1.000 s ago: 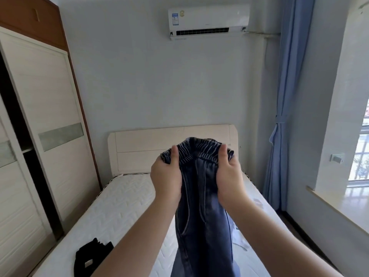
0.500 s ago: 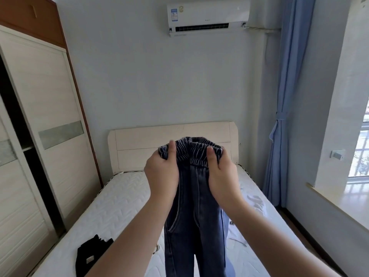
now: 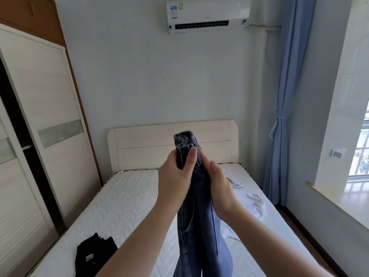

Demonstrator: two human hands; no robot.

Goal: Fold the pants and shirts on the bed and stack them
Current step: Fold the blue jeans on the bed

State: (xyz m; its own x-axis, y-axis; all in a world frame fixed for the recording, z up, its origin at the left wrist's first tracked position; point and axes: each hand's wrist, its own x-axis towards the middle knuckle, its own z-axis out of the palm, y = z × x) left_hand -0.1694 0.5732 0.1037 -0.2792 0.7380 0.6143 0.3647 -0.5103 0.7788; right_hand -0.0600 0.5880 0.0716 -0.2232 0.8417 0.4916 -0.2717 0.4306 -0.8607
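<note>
I hold a pair of blue jeans (image 3: 199,226) up in front of me above the bed (image 3: 123,202), the elastic waistband bunched at the top and the legs hanging down. My left hand (image 3: 175,180) grips the waistband with the thumb across its front. My right hand (image 3: 219,188) holds the right edge of the waist, pressed close against the left. A black garment (image 3: 93,254) lies crumpled near the bed's front left. A pale lilac shirt (image 3: 253,200) lies spread on the right side of the mattress, partly hidden by my right arm.
A white headboard (image 3: 151,144) stands at the far end against the wall. A tall sliding-door wardrobe (image 3: 40,120) lines the left side. Blue curtain (image 3: 283,116) and a window sill (image 3: 339,204) are on the right, with a narrow floor strip beside the bed.
My hands have come together, folding the waistband in half so the two sides meet. The jeans now hang as one narrow column instead of spread wide.
</note>
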